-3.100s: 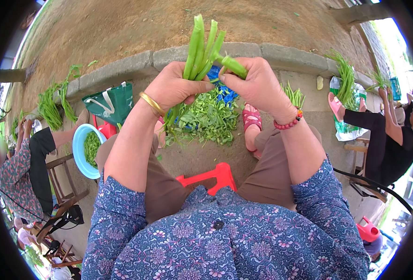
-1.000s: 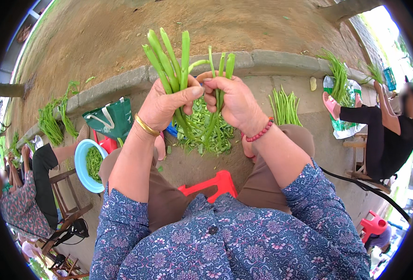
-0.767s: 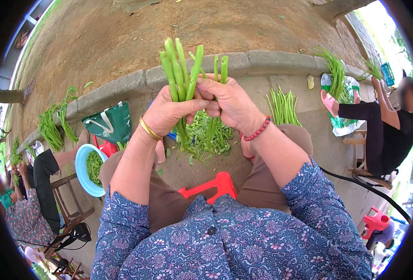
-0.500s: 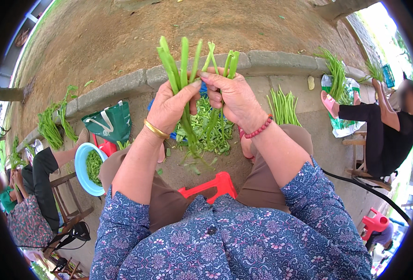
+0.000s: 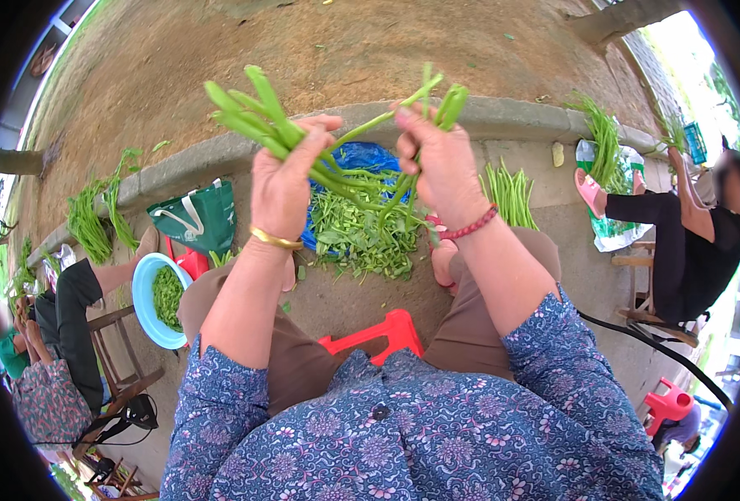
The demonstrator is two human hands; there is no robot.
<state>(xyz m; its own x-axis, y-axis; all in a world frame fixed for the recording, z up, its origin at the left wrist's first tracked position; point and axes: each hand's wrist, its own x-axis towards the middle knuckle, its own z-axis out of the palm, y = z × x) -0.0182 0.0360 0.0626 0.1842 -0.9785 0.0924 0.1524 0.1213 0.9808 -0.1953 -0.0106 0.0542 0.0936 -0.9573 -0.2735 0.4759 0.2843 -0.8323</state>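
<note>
My left hand (image 5: pixel 282 188) is closed round a bunch of thick green stems (image 5: pixel 257 117) tilted up toward the left, with thinner stalks trailing down toward the middle. My right hand (image 5: pixel 443 175) grips a smaller bunch (image 5: pixel 450 108) with its cut ends pointing up, and a thin stalk slants between the two hands. Below them a heap of loose green leaves and stems (image 5: pixel 362 238) lies on blue plastic (image 5: pixel 355 156) on the pavement, between my sandalled feet. A loose row of long stalks (image 5: pixel 508 196) lies beside my right hand, farther off on the ground.
A blue basin (image 5: pixel 141 301) of greens, a green bag (image 5: pixel 188 209) and a red plastic seat (image 5: pixel 395 330) are near my legs. Seated people (image 5: pixel 53 388) (image 5: pixel 696 259) work with greens at both sides. A stone kerb (image 5: pixel 370 115) borders bare earth ahead.
My hands have moved apart with their bunches, and the left bunch has tipped leftward. More of the blue plastic and leaf heap shows between them.
</note>
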